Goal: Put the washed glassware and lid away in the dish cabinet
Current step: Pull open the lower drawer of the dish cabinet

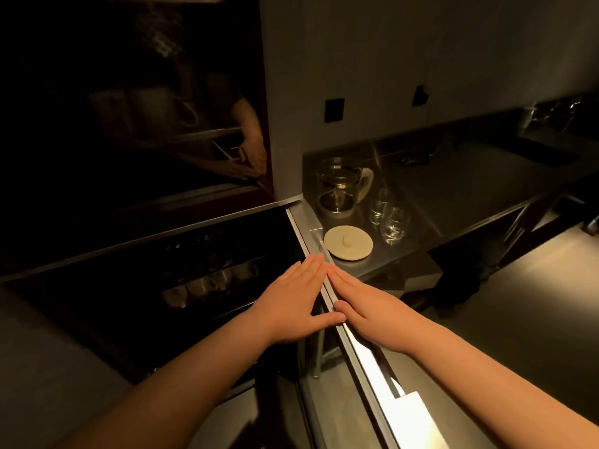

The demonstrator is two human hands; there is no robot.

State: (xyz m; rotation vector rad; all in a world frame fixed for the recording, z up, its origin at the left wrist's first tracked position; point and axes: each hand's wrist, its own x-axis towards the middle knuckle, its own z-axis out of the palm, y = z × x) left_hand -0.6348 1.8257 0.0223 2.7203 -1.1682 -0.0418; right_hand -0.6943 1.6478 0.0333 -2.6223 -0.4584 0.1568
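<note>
Both hands, left hand point(293, 299) and right hand point(366, 306), are laid flat, fingers straight, on the door edge point(327, 293); the lid point(348, 243) at 12 o'clock may be struck if the door swings.

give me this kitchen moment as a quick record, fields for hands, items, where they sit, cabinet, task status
left hand: left hand, fingers straight, flat on the cabinet door edge
right hand: right hand, fingers straight, on the same edge from the other side
items: glass pitcher, two glass tumblers, round lid
location: all on the steel counter, lid nearest the hands
cabinet: dish cabinet, dark glass front, cups dimly visible inside
task status: nothing put away yet
</note>
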